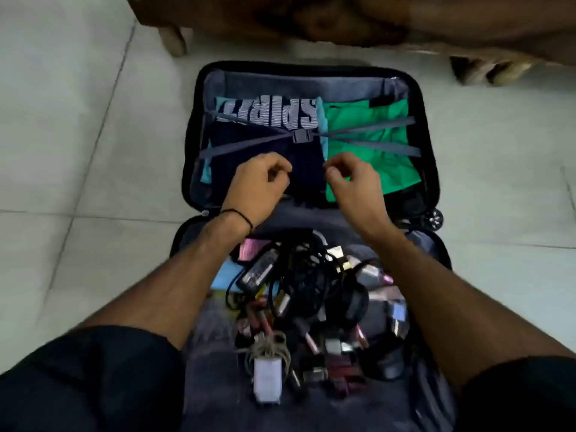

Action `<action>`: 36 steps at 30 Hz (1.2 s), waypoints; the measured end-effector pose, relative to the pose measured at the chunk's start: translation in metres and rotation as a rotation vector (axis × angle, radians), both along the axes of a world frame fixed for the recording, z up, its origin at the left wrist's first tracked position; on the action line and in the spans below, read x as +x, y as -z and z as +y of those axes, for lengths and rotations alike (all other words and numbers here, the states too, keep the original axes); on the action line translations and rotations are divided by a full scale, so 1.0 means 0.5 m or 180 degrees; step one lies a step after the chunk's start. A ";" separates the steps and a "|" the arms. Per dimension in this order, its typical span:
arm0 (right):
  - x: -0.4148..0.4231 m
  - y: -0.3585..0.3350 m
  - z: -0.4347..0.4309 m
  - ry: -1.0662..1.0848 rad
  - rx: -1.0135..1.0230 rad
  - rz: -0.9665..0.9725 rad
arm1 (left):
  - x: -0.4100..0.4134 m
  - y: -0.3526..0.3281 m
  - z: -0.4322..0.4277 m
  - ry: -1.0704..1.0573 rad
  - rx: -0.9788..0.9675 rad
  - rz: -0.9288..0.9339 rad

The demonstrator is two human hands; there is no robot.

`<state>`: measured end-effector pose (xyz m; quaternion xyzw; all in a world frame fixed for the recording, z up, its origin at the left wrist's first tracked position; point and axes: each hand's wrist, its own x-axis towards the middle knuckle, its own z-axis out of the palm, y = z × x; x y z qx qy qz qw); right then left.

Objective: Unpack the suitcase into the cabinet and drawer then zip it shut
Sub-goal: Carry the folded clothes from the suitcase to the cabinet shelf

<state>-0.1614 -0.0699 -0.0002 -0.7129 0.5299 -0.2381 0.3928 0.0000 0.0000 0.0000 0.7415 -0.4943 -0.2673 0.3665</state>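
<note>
Left hand (260,177) and right hand (350,182) are held curled, apparently empty, just nearer than the buckle (301,136), over clothes (367,123) strapped in the suitcase (431,169)

Open suitcase (296,66): near half cut off at btm edge, partly covered by forearms. Cable tangle (299,275) w/ small items blurred, most can't be ID'd. Left hand (258,179) & right hand (352,185) curl over navy garment (307,169); unclear if either pinches anything. Wooden furniture (374,20) up top blurred, cropped by frame
</note>
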 end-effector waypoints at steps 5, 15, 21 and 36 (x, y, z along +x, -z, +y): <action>0.075 0.115 -0.136 -0.0144 -0.0686 0.0256 | 0.063 0.106 -0.136 0.0231 -0.0016 -0.0907; 0.105 0.156 -0.209 -0.0705 -0.0559 0.1337 | 0.073 0.150 -0.214 0.0839 0.0424 -0.1934; 0.066 0.159 -0.194 -0.0838 -0.0552 0.0789 | 0.067 0.171 -0.197 0.0628 -0.0333 -0.1247; 0.070 0.143 -0.196 -0.0920 -0.0016 0.0667 | 0.069 0.149 -0.201 0.0731 -0.0063 0.0550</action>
